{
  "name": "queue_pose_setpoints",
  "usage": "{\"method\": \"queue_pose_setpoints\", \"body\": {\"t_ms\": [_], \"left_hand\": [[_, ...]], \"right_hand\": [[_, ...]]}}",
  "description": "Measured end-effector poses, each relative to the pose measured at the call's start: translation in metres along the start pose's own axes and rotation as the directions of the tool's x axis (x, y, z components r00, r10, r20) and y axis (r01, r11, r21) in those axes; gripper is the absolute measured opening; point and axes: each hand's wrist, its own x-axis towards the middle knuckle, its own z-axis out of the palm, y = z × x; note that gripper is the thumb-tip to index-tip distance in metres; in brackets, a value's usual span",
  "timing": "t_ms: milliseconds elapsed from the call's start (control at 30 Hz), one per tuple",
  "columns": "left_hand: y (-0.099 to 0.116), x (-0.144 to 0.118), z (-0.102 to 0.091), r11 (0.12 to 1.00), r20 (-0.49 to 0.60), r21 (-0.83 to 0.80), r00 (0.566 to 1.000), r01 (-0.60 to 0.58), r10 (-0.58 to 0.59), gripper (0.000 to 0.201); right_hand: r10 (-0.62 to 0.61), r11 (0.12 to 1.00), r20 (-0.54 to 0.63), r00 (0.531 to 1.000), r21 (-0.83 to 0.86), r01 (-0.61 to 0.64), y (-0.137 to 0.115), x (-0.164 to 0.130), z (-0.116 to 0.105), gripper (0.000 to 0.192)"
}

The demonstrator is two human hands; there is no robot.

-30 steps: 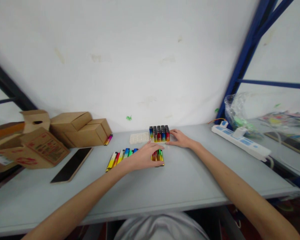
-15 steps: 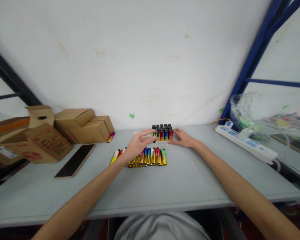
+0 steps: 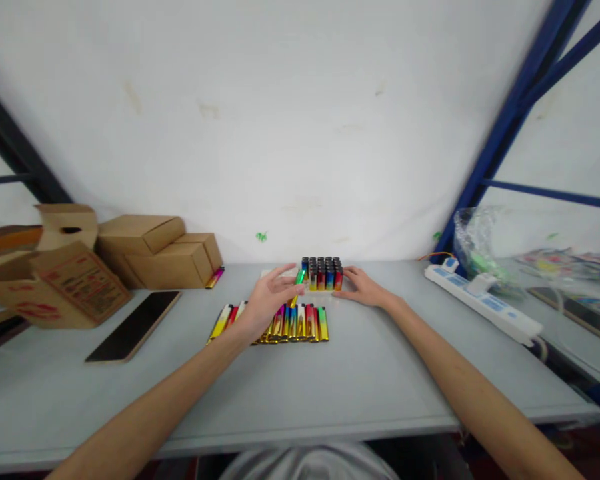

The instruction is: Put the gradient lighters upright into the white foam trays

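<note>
My left hand [image 3: 269, 300] is closed in a pinch on a shiny green-and-gold lighter [image 3: 299, 280]. It tilts, green end up, just left of the standing lighters. Those standing lighters [image 3: 326, 277] form a tight block of rows with black tops, in a pale shallow tray [image 3: 275, 272] partly hidden by my left hand. Around the block's right end curves my right hand [image 3: 364, 287], thumb at the front corner, fingers along the side. Below my left hand lies a row of loose metallic lighters [image 3: 307, 325], partly covered by that hand and wrist.
A dark phone-like slab [image 3: 134, 327] lies on the left of the grey table [image 3: 360, 380]. Cardboard boxes [image 3: 165, 257] and an open carton [image 3: 75, 280] stand behind it. On the right are a white power strip [image 3: 483, 300] and clear plastic wrap [image 3: 477, 240].
The lighter at my left fingertips now shows along its length, where a dark end showed before. My right hand stays at the block. The whole view has shifted slightly.
</note>
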Motion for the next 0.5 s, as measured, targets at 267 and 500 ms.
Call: {"method": "queue_pose_setpoints", "body": {"t_ms": [267,500], "left_hand": [[0.000,-0.011,0.010,0.999,0.120,-0.035,0.992,0.032,-0.028,0.051],[0.003,-0.011,0.008,0.997,0.132,0.059,0.989,0.054,-0.061,0.044]], "right_hand": [[0.031,1.000,0.022,0.999,-0.005,-0.031,-0.002,-0.001,-0.001,0.074],[0.040,0.999,0.020,0.999,0.000,-0.040,-0.001,-0.001,0.000,0.074]]}}
